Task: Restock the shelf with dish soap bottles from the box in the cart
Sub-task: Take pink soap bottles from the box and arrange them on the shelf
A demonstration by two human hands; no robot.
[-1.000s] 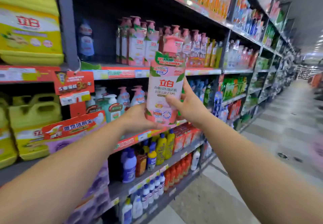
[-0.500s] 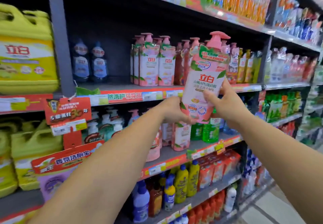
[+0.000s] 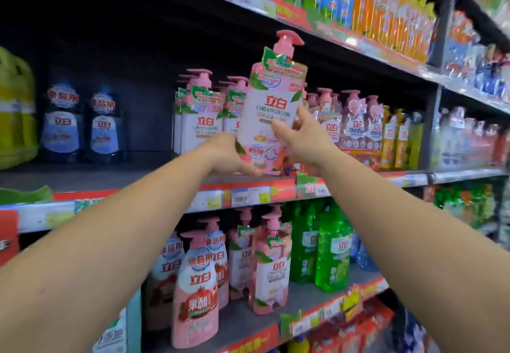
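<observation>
A pink and white pump bottle of dish soap (image 3: pixel 271 104) is held up at the front edge of the middle shelf (image 3: pixel 154 198), tilted slightly to the right. My left hand (image 3: pixel 230 155) grips its lower left side and base. My right hand (image 3: pixel 300 137) holds its right side, thumb across the label. Behind it stand matching pink pump bottles (image 3: pixel 202 112) in a row on that shelf. The box and the cart are out of view.
Two dark blue bottles (image 3: pixel 82 123) stand far left on the same shelf, with a bare gap between them and the pink row. Pink and yellow bottles (image 3: pixel 386 134) fill the right. Green bottles (image 3: pixel 320 245) and pink ones sit on the shelf below.
Both hands have raised the bottle and carried it in toward the middle shelf. The view has closed in on the shelf and tilted upward.
</observation>
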